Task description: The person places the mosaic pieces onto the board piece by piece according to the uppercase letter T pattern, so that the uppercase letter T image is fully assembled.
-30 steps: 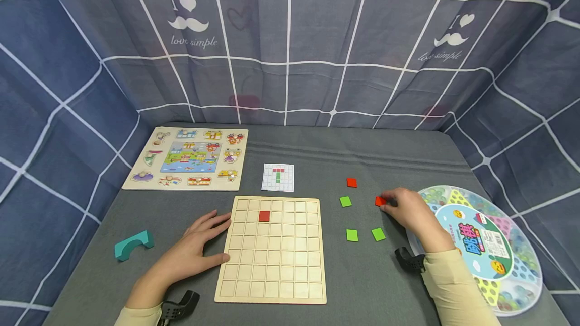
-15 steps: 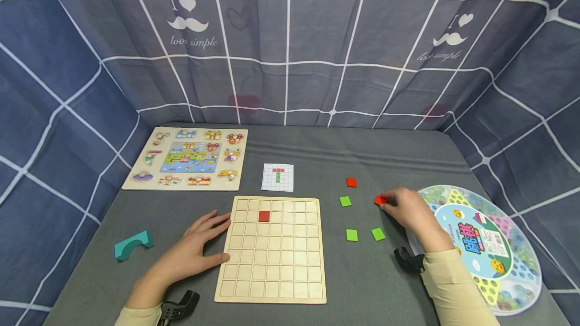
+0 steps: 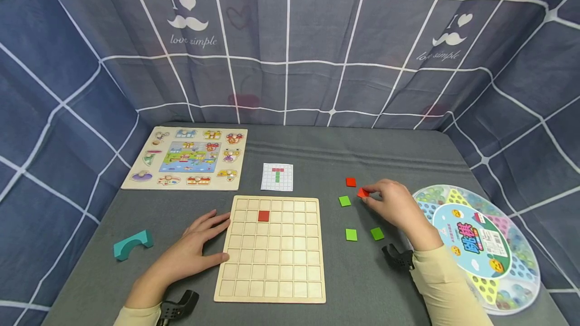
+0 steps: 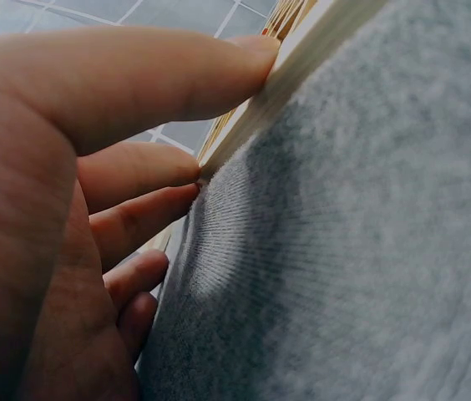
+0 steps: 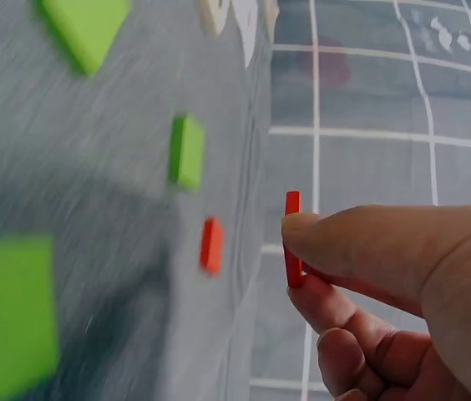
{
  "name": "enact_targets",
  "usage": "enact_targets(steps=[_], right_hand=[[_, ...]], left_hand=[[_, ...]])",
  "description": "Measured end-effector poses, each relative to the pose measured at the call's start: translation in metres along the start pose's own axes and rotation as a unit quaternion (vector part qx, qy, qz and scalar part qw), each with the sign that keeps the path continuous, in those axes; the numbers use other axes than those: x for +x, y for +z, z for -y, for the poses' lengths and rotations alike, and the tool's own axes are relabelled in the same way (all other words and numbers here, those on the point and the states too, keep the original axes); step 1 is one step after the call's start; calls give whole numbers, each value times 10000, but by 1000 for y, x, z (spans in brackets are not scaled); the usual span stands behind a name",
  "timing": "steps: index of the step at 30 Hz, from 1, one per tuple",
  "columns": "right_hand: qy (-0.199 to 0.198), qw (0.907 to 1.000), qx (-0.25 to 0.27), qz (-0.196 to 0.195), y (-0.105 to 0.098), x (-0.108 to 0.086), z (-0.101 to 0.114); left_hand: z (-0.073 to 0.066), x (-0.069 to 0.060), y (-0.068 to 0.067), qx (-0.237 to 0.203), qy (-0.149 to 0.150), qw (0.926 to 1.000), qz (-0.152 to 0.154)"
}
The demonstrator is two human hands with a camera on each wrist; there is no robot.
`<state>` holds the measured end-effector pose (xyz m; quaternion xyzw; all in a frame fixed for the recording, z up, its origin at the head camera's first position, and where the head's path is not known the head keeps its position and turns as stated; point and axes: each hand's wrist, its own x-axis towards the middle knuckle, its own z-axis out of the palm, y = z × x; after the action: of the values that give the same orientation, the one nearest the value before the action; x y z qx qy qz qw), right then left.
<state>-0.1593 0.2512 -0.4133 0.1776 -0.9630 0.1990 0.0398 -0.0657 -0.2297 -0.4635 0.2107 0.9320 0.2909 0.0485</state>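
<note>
My right hand (image 3: 393,204) pinches a red square tile (image 5: 293,242) between thumb and fingertips, held off the cloth in the right wrist view. Another red tile (image 3: 351,182) lies just beyond it, and several green tiles (image 3: 345,200) are spread nearby. With thumb and fingers extended, my left hand (image 3: 199,245) touches the left edge of the wooden grid board (image 3: 283,253). One red tile (image 3: 264,216) sits in a cell of the board's second row. Behind the board lies a white card (image 3: 277,177) printed with a red and green T shape on a grid.
A wooden picture puzzle board (image 3: 154,180) lies at the back left. A teal arch block (image 3: 133,244) is left of my left hand. The round game box (image 3: 480,245) on the right lies partly under my right forearm. A checked curtain (image 3: 317,39) surrounds the table.
My right hand has lifted the red tile from its spot near the round box and moved it left and slightly away from me. My left hand stays at the board's edge.
</note>
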Motion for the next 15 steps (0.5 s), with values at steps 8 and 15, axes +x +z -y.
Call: enact_targets(steps=[8,15], right_hand=[[-614,9980,82,-114,14,19,32],[-1034,9943,268,8,32,30,65]], left_hand=[[-1,0,0,-4,-30,10000,23],[1,0,0,-23,35,10000,-23]])
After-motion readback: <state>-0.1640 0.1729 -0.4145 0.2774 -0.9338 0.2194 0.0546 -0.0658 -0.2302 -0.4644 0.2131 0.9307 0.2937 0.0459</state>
